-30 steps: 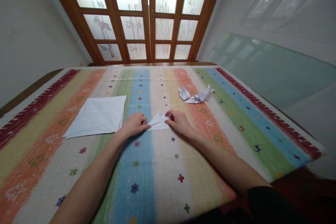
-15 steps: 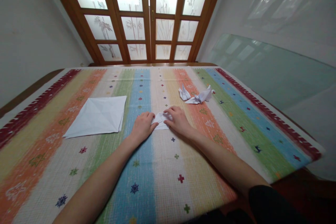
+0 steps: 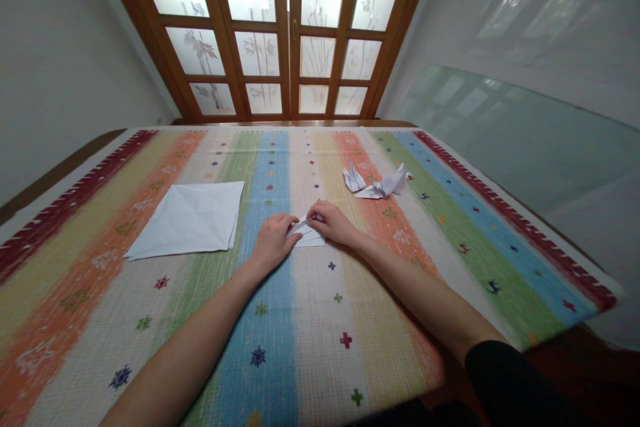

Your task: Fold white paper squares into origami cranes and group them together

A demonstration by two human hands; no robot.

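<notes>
Nearest, at bottom R, a dark sleeve [image 3: 505,380] ran out of frame; what lay below the table edge there was too dark to make out. The left forearm [image 3: 195,347] was cut off at the bottom, so no telling if it had a sleeve.

Both hands met approx. mid-table over a small folded paper [image 3: 312,240], which lay on the striped tablecloth [image 3: 320,360]. Left hand [image 3: 273,240] had its L end, thumb on top, fingers just beyond, gap narrow, prob. to keep it from sliding. Right hand [image 3: 334,223] had thumb & index closed in a pinch on the upper R part, prob. to work one layer while the other hand steadied the rest. Fingers hid most of the top edge, so no. of layers & exact crease: can't tell.

To the L, near the left hand but apart, lay a stack of white sheets [image 3: 187,220], edges slightly off; count unclear. Prob. put there within reach, out of the hands' way.

Farther, to the R, sat a small paper figure [image 3: 354,179] & a larger paper figure [image 3: 384,184], v. close together; whether touching, hard to say. Beyond the table: wooden doors [image 3: 295,53] w/ frosted panes, tops cropped.
</notes>
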